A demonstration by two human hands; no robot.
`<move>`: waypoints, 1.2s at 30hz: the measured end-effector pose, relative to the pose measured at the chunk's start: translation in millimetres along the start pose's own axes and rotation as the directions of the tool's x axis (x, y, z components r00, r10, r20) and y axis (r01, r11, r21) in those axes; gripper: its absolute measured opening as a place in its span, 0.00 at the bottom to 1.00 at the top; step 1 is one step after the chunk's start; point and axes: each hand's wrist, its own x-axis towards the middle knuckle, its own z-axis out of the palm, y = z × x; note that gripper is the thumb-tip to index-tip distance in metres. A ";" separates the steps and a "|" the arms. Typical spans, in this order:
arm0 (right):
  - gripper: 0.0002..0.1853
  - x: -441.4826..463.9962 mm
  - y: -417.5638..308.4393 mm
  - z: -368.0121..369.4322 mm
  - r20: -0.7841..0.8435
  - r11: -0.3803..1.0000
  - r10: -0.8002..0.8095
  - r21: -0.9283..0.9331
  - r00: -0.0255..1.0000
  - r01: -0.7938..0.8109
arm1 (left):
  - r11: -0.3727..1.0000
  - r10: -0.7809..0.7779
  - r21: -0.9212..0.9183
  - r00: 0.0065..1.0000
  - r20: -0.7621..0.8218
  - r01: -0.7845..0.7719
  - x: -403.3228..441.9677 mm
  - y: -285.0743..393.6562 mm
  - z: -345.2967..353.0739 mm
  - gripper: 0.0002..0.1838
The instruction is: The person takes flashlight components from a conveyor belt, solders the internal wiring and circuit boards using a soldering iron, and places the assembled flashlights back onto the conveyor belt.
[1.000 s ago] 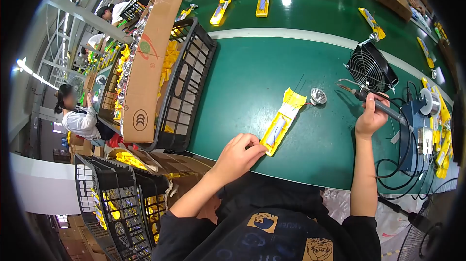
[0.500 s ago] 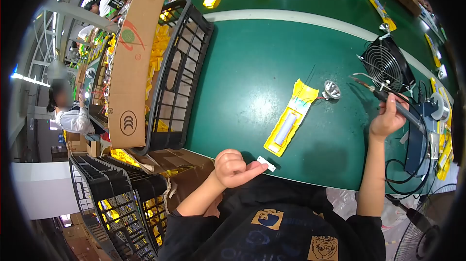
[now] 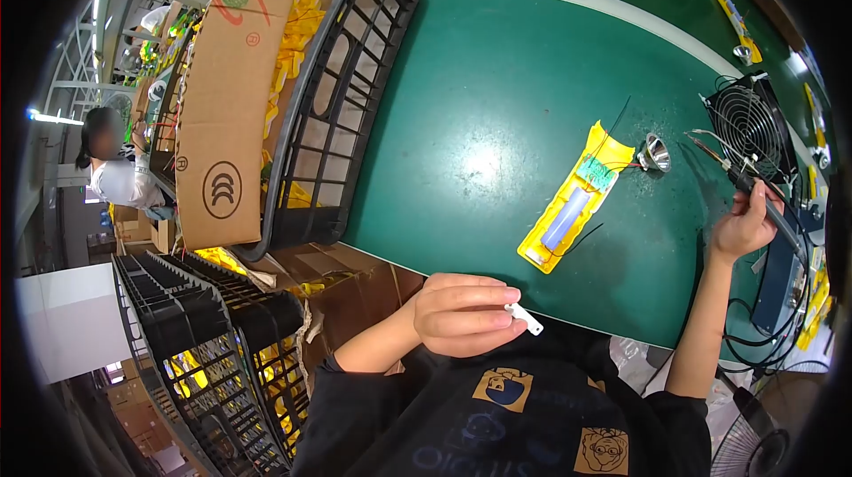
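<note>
Near the front edge of the bench, my left hand (image 3: 466,313) pinches a small white plastic piece (image 3: 530,321) with a hole at its end. At the right, my right hand (image 3: 745,227) grips a soldering iron (image 3: 739,177), its tip pointing up and left. Between the hands lies a yellow plastic housing (image 3: 536,253), held by neither. Inside it are a lavender cylindrical battery (image 3: 566,220) and a green circuit board (image 3: 596,173). Thin dark wires stick out of the housing. A silver lamp reflector (image 3: 656,154) is wired to its upper end.
A black fan (image 3: 751,126) stands behind the iron, with a blue soldering station (image 3: 774,286) and looped cables at the right. On the left are a black crate (image 3: 306,202) of yellow parts and a cardboard box (image 3: 226,113). More crates stand below. Another person (image 3: 124,180) is far left.
The view has shifted, moving the bench items rightward. My left fingers have come forward around the white piece, which is now tilted more steeply. My right hand still holds the iron.
</note>
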 end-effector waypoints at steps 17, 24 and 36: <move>0.07 -3.6 -4.3 5.0 -0.030 1.000 0.019 -0.004 0.999 -0.019 | 0.973 -0.023 0.232 0.996 0.092 0.001 -3.4 -10.8 -5.5 0.12; 0.07 -6.8 -11.2 9.8 -0.013 1.000 -0.002 -0.013 1.000 0.002 | 0.956 -0.125 0.286 0.973 0.196 0.065 12.3 -8.9 -11.6 0.13; 0.07 -7.2 -13.1 3.7 0.032 0.997 0.019 0.069 0.999 -0.021 | 0.954 -0.273 -0.056 0.930 0.245 0.294 12.9 -14.2 0.4 0.11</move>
